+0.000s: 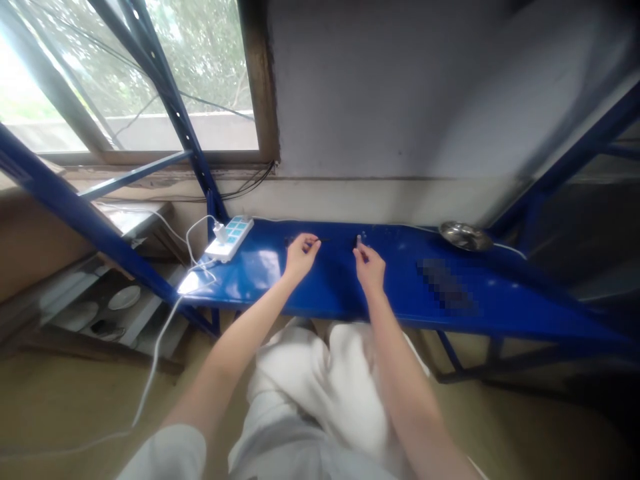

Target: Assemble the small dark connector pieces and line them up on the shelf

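Over the blue shelf [330,287], my left hand [301,257] is closed in a pinch on a thin dark stick-like piece [324,240] that points to the right. A short gap to the right, my right hand [370,265] pinches a small pale, upright cylinder [359,240]; its exact kind is too small to make out. A few tiny clear bits [364,235] lie on the shelf just behind that hand. Small dark items [289,240] show beside my left hand, partly hidden by it.
A white power strip [231,239] with a plug and white cable is at the left end. At the back right stands a shiny metal bowl [465,236]. A blurred-out dark object [445,285] lies to the right. Blue metal posts [175,107] frame the shelf.
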`<state>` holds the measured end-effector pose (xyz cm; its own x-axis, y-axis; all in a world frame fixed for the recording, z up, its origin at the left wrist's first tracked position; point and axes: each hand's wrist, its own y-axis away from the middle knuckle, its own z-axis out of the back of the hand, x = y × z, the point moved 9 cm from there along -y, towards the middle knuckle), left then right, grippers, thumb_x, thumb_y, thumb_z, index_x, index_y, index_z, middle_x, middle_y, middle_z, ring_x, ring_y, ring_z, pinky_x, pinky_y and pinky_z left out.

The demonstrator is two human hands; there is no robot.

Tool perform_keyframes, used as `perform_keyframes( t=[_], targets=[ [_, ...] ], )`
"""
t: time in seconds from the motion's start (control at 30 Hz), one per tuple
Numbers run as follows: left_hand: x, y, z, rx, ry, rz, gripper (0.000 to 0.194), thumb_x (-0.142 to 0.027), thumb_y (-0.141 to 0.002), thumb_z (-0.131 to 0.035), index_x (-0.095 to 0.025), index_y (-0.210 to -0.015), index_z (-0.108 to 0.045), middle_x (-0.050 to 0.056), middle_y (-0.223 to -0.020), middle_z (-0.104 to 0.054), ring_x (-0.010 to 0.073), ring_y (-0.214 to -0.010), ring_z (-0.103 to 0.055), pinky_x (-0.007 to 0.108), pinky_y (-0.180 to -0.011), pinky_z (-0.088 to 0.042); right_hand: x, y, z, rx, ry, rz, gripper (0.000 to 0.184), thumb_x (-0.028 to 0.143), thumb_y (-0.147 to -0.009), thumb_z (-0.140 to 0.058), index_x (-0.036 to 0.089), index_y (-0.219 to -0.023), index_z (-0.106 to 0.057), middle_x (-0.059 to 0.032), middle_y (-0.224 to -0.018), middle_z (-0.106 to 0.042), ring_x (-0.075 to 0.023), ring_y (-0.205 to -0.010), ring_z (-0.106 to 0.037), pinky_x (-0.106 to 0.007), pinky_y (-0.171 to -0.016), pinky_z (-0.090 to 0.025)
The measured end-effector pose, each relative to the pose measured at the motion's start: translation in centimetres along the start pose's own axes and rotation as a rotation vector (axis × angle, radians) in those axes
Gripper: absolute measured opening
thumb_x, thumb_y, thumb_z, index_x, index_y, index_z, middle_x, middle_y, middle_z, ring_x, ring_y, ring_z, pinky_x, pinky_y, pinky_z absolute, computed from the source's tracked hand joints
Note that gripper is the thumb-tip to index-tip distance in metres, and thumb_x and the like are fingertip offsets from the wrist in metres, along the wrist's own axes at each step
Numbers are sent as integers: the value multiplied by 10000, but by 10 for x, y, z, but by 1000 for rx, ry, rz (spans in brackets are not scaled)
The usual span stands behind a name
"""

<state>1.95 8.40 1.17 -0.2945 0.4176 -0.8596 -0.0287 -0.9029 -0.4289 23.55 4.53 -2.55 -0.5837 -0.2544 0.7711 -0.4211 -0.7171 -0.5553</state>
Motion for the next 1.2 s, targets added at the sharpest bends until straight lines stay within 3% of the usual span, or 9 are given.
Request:
perform_keyframes(
  t=[0.23,0.53,0.8,1.2],
  targets=[
    [-15,0,2,22,21,-34,150,-280,-773,-568,-170,-870,-596,30,-815,-619,90,-659,-531,232,-670,-449,10,16,-8,-26,-164,-134,405,443,-767,-533,140,-1032,-581,-91,-863,-665,-177,-751,-605,-324,-733,-477],
    [-14,-2,1,9,25,-42,161,-292,-774,-569,-168,-871,-601,33,-818,-619,91,-659,-530,236,-674,-448,19,31,-15,-9,-215,-66,365,452,-814,-467,153,-966,-611,-87,-909,-655,-165,-762,-601,-298,-720,-475],
    [-19,-1,8,17,7,-73,129,-251,-769,-573,-160,-854,-608,31,-802,-632,89,-653,-532,236,-684,-451,31,37,-23,24,-253,-88,385,471,-810,-462,155,-966,-614,-83,-885,-657,-170,-748,-600,-294,-679,-472],
    [-22,-2,10,20,-29,-53,106,-195,-769,-566,-154,-850,-619,42,-824,-648,97,-666,-547,243,-686,-459,28,38,-20,-25,-310,-130,375,463,-806,-466,153,-959,-610,-66,-819,-652,-153,-702,-587,-273,-636,-457]
  ],
)
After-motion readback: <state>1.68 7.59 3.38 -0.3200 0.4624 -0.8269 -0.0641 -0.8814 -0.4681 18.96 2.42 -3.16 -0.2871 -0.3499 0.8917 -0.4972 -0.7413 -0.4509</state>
